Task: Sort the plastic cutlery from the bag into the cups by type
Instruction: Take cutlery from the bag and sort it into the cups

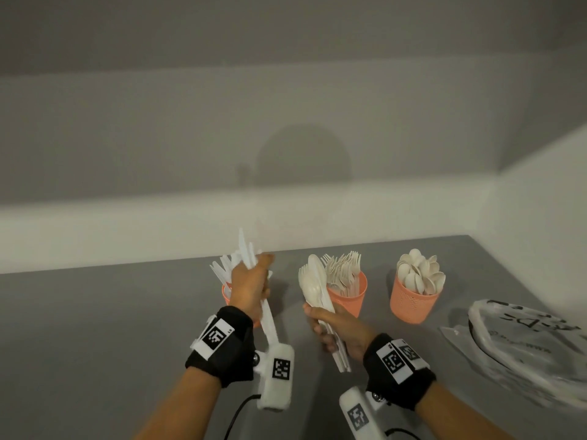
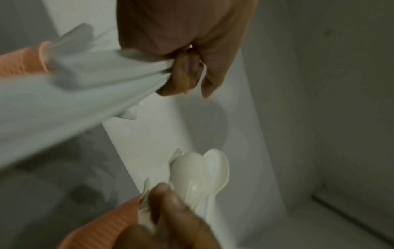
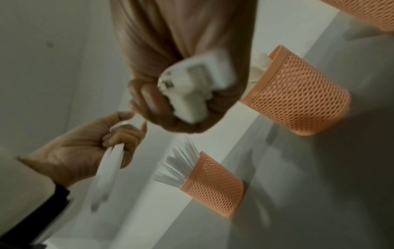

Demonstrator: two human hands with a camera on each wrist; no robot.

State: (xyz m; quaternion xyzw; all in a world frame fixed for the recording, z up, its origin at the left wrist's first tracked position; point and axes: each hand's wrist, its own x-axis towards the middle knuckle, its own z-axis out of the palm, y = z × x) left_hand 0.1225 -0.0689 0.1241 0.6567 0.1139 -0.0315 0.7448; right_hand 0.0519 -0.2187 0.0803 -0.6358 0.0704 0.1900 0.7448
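While the left hand (image 1: 249,282) has its fingers (image 3: 119,139) curled round a few knives (image 1: 246,252) above the knife cup (image 3: 213,187), a loose knife could slip past its rim; the right hand (image 1: 341,328) clutches a mixed bundle (image 1: 314,282) near the fork cup (image 1: 347,300), risking a mis-sort. Three cups stand on the counter (image 1: 95,312), one spoon cup (image 1: 413,301), one bag (image 1: 533,341)

Grey tabletop (image 1: 111,312), pale wall (image 1: 286,90) behind, round shadow (image 1: 303,154) on wall
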